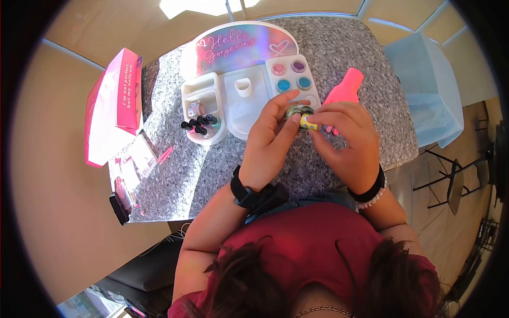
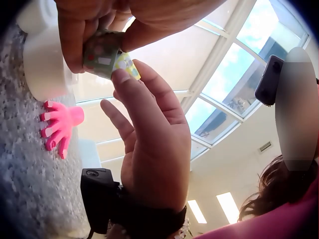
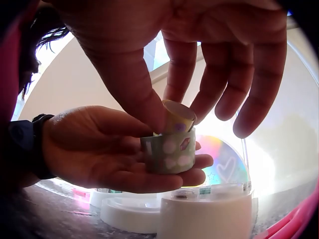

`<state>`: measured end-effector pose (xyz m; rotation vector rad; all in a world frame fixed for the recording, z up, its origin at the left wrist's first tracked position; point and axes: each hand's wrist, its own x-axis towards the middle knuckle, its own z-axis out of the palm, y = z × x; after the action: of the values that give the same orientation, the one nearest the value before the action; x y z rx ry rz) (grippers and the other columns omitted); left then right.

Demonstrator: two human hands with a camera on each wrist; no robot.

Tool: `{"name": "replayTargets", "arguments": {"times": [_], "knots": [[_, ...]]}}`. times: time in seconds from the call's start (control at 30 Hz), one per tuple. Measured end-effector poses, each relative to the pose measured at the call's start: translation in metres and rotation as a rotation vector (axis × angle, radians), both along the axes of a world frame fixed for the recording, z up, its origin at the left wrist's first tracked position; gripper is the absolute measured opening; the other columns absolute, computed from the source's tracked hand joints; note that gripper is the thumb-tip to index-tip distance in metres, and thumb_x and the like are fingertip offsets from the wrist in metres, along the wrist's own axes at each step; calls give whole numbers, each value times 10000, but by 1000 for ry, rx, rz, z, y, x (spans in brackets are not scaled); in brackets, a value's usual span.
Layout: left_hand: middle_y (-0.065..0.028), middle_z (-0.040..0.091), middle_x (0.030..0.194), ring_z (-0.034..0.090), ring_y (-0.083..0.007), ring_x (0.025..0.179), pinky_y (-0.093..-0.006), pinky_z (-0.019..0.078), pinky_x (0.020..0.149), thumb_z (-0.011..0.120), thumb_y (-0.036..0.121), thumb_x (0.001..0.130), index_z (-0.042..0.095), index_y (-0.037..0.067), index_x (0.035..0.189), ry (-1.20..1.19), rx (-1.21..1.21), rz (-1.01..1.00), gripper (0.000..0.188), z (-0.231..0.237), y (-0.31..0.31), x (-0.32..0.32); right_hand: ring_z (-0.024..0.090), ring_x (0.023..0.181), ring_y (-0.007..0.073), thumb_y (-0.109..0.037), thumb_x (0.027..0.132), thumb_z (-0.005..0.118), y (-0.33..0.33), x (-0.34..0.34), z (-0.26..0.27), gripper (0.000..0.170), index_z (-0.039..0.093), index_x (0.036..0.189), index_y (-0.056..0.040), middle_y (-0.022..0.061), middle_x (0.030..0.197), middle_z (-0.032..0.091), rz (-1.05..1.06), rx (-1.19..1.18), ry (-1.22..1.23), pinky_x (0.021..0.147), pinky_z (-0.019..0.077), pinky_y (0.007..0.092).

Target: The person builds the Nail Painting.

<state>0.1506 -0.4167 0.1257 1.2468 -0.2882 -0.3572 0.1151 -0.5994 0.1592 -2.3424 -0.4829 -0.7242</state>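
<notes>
Between the fingers and thumb of my left hand (image 1: 268, 146) is a small green roll (image 3: 172, 155) with a printed pattern. My right hand (image 1: 351, 146) pinches a narrower yellow patterned roll (image 3: 178, 119) between thumb and fingers. In the right wrist view the yellow roll sits partly down in the top of the green one. Both hands meet over the front right of a white manicure station (image 1: 249, 114) with a "Hello Gorgeous" backboard. A pink model hand (image 2: 61, 124) lies on the table beside my right hand.
The station's left tray holds several black-capped polish bottles (image 1: 200, 126) and another patterned roll (image 1: 195, 108). Colored pots (image 1: 284, 85) sit in its right tray. A pink box (image 1: 114, 108) and small packets (image 1: 139, 156) lie at left. Beyond the right edge hangs a light blue bag (image 1: 429, 90).
</notes>
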Motion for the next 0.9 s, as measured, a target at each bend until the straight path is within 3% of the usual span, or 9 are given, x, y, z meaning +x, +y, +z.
{"name": "replayTargets", "arguments": {"times": [0.1,0.33,0.4,0.47,0.63,0.7,0.83,0.9], "knots": [[-127,631,1466,625,-139,1256,-288,526,999,505,107,1125,417,63,1579,-65,78,-19,465,-6,2,2,692,959,299,-22,794,812,1,-2,1,258,744,1028,-109,79,1045,702,-30,-28,43,878,537,413],[-147,610,1490,623,-165,1278,-310,509,1060,497,107,1129,406,52,1588,-95,86,13,471,-2,0,-1,705,963,326,-62,823,831,5,-1,-4,264,731,1067,-73,121,1084,700,-56,22,143,802,575,428],[-160,574,1528,615,-182,1305,-323,499,1095,480,121,1135,370,57,1618,70,-18,3,499,4,5,0,708,971,324,-73,821,838,6,1,-1,282,729,1082,-66,123,1101,704,-28,64,152,809,578,428],[-166,559,1541,613,-188,1313,-332,501,1099,475,129,1137,357,63,1629,51,-29,7,510,5,8,2,711,978,322,-85,820,845,6,5,0,302,728,1097,-58,126,1119,708,0,107,159,815,581,428],[-166,540,1560,608,-197,1329,-358,509,1103,475,146,1136,341,64,1642,-14,-52,105,530,17,20,-3,710,976,317,-96,804,854,19,21,13,332,722,1103,-34,114,1142,699,168,-5,-42,846,577,398],[-164,537,1564,604,-201,1336,-364,510,1109,479,138,1133,343,52,1638,55,-187,136,531,21,29,-6,705,992,316,-84,811,845,30,29,22,308,719,1086,-27,115,1175,687,252,-2,-38,854,574,400],[-173,533,1566,598,-215,1348,-393,492,1141,480,144,1133,340,35,1635,79,-179,200,533,30,51,-14,686,1032,327,-68,842,810,44,55,23,237,698,1044,-14,128,1252,649,465,48,50,873,562,416],[-197,530,1562,596,-259,1362,-435,462,1176,480,153,1131,362,29,1621,-38,-118,320,519,30,61,-19,682,1030,336,-77,853,799,50,81,32,221,688,1034,-14,131,1248,646,520,-1,64,874,558,421]]}}
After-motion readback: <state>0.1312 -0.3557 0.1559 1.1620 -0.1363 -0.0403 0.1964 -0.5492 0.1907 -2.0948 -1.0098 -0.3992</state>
